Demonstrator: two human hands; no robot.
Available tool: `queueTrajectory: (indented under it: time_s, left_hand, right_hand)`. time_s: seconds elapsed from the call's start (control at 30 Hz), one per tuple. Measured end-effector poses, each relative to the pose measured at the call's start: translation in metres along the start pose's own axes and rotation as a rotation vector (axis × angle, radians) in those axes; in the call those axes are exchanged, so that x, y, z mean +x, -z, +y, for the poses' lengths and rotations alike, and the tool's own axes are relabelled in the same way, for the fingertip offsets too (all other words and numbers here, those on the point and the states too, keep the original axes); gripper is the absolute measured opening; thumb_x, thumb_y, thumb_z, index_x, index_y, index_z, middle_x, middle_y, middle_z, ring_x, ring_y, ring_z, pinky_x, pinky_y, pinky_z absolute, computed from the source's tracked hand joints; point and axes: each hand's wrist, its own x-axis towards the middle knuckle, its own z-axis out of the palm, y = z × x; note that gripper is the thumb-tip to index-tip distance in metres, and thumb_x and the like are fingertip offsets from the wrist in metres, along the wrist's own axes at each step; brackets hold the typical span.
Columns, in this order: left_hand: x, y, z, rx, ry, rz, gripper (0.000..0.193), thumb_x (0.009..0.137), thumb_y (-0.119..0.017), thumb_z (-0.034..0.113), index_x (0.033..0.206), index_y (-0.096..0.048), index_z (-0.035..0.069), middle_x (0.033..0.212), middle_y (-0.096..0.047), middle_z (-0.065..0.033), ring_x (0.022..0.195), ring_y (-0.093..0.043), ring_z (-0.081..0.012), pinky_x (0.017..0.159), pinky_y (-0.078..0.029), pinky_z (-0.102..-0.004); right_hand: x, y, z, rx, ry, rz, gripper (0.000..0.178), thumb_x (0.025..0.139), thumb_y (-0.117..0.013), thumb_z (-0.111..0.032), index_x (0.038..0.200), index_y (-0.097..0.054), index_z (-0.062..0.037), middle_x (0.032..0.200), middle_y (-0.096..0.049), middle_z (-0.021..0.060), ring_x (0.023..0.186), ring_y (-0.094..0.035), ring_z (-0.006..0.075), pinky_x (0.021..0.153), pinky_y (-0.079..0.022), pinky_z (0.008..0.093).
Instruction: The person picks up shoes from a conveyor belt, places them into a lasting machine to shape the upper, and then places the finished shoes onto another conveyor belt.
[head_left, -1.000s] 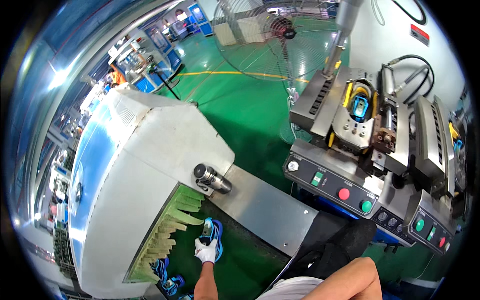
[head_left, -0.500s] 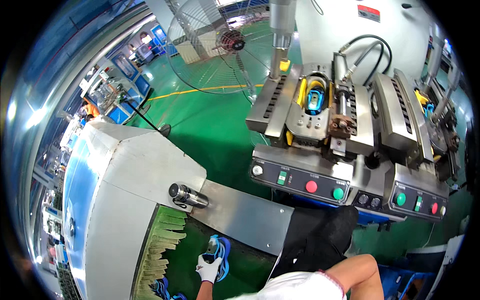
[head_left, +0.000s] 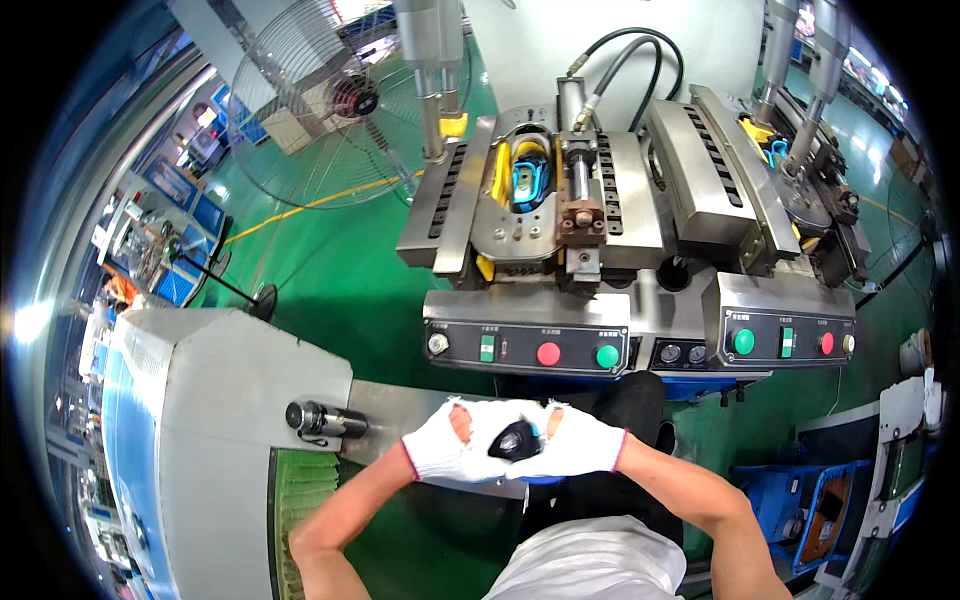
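Note:
In front of my body both hands hold a shoe with a black opening and blue parts (head_left: pixel 515 441). My left hand (head_left: pixel 450 442), in a white glove with bare fingertips, wraps its left side. My right hand (head_left: pixel 582 440), gloved the same way, is closed around the right side. Most of the shoe is hidden by the gloves. Beyond the hands, another blue shoe (head_left: pixel 528 183) sits in the left station of a metal press (head_left: pixel 470 225), between yellow pads.
A control panel (head_left: pixel 525 345) with coloured buttons runs along the press front. To the left stand a grey machine housing (head_left: pixel 240 390) with a green strip curtain (head_left: pixel 305 500) and a steel flask (head_left: pixel 327 421) on the ledge. Blue crates (head_left: pixel 790 510) lie at right; a large fan (head_left: pixel 350 95) stands behind.
My left hand has lifted the shoe from the green belt beside the curtain and brought it up in front of me. My right hand has come into view and grips it too. The view has shifted right.

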Motion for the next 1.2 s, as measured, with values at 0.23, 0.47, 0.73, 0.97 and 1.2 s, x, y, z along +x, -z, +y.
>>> queueTrajectory:
  time_s: [0.23,0.47,0.73,0.97,1.2]
  left_hand:
    - [0.176,0.085,-0.007,0.201,-0.308,-0.024,0.053,0.090,-0.073,0.043,0.124,-0.067,0.003,0.116,-0.070,-0.0200,0.109,-0.069,-0.0354,0.094,-0.055,-0.0430]
    - [0.326,0.186,-0.174,0.418,0.363,0.730,0.066,0.091,-0.073,0.047,0.137,-0.061,0.001,0.133,-0.066,-0.0254,0.122,-0.066,-0.0378,0.105,-0.051,-0.0442]
    - [0.399,0.162,-0.225,0.663,0.566,0.527,0.065,0.085,-0.068,0.050,0.131,-0.058,0.004,0.129,-0.066,-0.0260,0.121,-0.065,-0.0408,0.103,-0.051,-0.0492]
    - [0.286,0.210,-0.153,0.371,0.288,0.986,0.062,0.082,-0.084,0.034,0.131,-0.065,0.000,0.114,-0.074,-0.0192,0.104,-0.072,-0.0271,0.094,-0.056,-0.0383]
    - [0.040,0.110,-0.072,0.264,0.178,1.065,0.055,0.079,-0.085,0.012,0.127,-0.062,-0.001,0.126,-0.067,-0.0192,0.111,-0.068,-0.0296,0.099,-0.054,-0.0399]
  right_hand:
    - [-0.114,0.015,0.047,0.970,-0.454,0.481,0.055,0.088,-0.082,-0.016,0.137,-0.063,0.0000,0.121,-0.073,0.0074,0.106,-0.068,0.0144,0.092,-0.058,0.0320]
    - [-0.209,-0.033,0.089,1.694,0.033,0.785,0.092,0.083,-0.088,-0.025,0.157,-0.041,0.0032,0.154,-0.054,0.0168,0.139,-0.056,0.0316,0.119,-0.044,0.0472]
    - [-0.248,-0.064,0.096,1.624,-0.053,1.125,0.111,0.070,-0.087,-0.006,0.164,-0.027,0.0016,0.161,-0.045,0.0170,0.142,-0.051,0.0351,0.119,-0.042,0.0490]
    - [-0.207,-0.029,0.070,1.484,-0.101,1.122,0.104,0.073,-0.076,0.007,0.165,-0.027,-0.0043,0.150,-0.054,0.0178,0.116,-0.063,0.0275,0.090,-0.055,0.0417]
    - [-0.106,0.027,0.019,1.157,-0.180,1.240,0.060,0.083,-0.072,0.005,0.141,-0.059,-0.0012,0.110,-0.072,0.0082,0.093,-0.071,0.0190,0.085,-0.063,0.0394]
